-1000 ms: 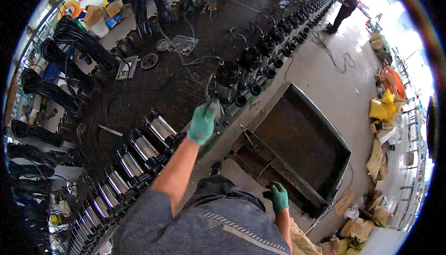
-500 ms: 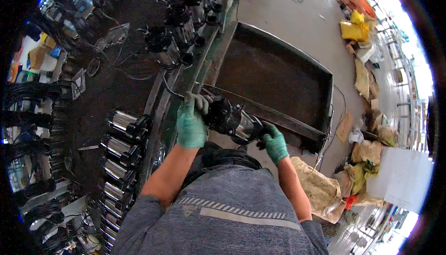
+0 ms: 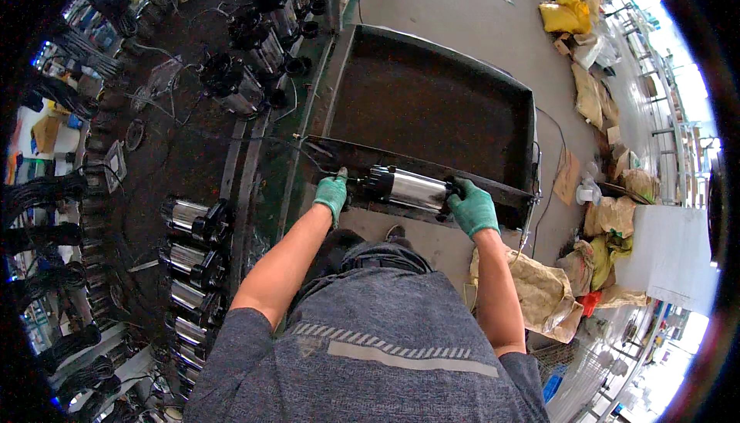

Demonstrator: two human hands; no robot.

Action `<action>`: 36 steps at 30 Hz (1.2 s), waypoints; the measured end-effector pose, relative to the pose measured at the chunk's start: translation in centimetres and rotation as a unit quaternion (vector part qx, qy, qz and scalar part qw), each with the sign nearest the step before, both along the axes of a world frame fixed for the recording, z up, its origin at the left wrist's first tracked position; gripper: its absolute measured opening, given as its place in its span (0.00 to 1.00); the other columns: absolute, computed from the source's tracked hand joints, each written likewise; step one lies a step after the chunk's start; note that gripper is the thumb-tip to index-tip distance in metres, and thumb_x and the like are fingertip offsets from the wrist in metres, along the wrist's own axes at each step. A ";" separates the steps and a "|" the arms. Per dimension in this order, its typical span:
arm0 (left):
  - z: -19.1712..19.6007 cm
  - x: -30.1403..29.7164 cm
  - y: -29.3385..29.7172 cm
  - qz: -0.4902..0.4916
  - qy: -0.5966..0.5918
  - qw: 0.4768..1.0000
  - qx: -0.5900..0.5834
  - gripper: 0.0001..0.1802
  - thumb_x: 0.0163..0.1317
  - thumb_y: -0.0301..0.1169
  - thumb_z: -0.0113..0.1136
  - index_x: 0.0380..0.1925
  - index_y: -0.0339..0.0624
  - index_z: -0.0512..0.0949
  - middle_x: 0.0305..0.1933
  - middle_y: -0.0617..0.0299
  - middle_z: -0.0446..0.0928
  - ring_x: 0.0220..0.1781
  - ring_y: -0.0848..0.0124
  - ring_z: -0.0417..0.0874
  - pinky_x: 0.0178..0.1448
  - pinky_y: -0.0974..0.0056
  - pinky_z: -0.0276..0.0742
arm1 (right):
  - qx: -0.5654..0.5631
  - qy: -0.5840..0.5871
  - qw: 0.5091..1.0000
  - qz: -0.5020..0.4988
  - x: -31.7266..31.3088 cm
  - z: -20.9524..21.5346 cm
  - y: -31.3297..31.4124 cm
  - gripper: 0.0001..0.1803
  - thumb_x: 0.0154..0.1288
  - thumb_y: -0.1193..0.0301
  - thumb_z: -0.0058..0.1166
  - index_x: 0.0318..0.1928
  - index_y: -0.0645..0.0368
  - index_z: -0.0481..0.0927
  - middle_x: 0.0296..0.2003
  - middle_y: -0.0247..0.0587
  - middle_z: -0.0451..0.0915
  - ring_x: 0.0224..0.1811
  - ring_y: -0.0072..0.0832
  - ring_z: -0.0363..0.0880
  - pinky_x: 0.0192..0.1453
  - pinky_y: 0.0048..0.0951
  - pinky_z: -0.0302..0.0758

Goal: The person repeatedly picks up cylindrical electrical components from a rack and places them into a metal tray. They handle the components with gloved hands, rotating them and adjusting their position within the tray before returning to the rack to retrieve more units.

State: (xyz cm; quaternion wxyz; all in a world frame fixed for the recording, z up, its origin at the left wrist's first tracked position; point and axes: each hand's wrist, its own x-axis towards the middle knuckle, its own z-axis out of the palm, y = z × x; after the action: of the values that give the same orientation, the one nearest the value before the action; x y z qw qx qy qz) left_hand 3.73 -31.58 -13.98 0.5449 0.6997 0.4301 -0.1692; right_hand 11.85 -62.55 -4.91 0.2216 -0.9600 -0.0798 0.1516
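Note:
A pump (image 3: 416,189) with a bright steel barrel and black ends lies level across the near side of a dark metal tray. My right hand (image 3: 474,208), in a green-coated glove, grips its right black end. At the other end is my left hand (image 3: 332,194), gloved alike, its fingers closed where a dark cable (image 3: 317,162) runs in; they seem to hold the cable close to the pump, but the exact contact is partly hidden.
The shallow tray (image 3: 432,107) has raised edges. Several similar pumps stand upright on the bench at upper left, such as one pump (image 3: 235,87); others lie in a row (image 3: 189,257) below. Sacks (image 3: 539,292) and a white panel (image 3: 667,257) are at right.
The pump has swung from a tilt to nearly level over the tray's near edge, its steel barrel now more exposed. My left hand has shifted off its black body toward the cable end.

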 end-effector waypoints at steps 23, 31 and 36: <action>0.6 -0.6 -5.6 -0.193 -0.258 0.934 0.154 0.42 0.50 0.41 0.82 0.56 0.30 0.69 0.50 0.48 0.81 0.50 0.58 0.82 0.59 0.58 0.77 | 0.048 -0.052 0.864 -0.498 -6.2 -17.8 -29.0 0.27 0.67 0.54 0.62 0.59 0.51 0.70 0.39 0.52 0.86 0.39 0.51 0.86 0.43 0.51 0.80; 1.2 -0.9 -5.2 -0.204 -0.231 0.927 0.215 0.43 0.49 0.41 0.83 0.57 0.31 0.67 0.50 0.48 0.81 0.50 0.58 0.82 0.59 0.58 0.77 | 0.357 -0.084 0.719 -0.591 -0.8 -19.5 -26.2 0.18 0.67 0.67 0.63 0.52 0.55 0.71 0.28 0.39 0.80 0.21 0.29 0.77 0.19 0.34 0.73; 0.8 -0.9 -4.4 -0.218 -0.214 0.923 0.234 0.43 0.48 0.43 0.83 0.55 0.32 0.68 0.49 0.44 0.82 0.51 0.54 0.84 0.57 0.55 0.79 | 0.506 -0.044 0.626 -0.592 0.6 -16.6 -23.5 0.11 0.70 0.65 0.62 0.47 0.53 0.76 0.24 0.34 0.77 0.19 0.24 0.74 0.19 0.27 0.70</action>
State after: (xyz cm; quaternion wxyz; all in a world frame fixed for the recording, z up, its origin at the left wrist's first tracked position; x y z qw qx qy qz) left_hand 2.84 -36.00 -13.15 0.3944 0.9032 0.1676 -0.0242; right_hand 12.40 -86.02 -21.47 0.7105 -0.5428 0.4317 -0.1187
